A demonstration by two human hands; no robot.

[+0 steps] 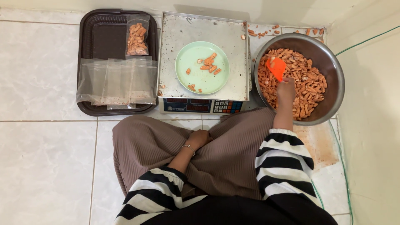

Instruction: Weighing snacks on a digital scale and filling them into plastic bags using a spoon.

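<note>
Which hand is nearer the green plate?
Right. The right hand is in the metal bowl beside the scale, holding an orange scoop; the left hand rests on the lap, below the green plate.

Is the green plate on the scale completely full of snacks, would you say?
No, the green plate holds only a few snack pieces, mostly bare.

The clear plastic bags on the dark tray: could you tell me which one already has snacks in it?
The filled bag at the far end of the dark tray, holding orange snack pieces. The empty bags lie flat and overlapping across the tray's near end.
</note>
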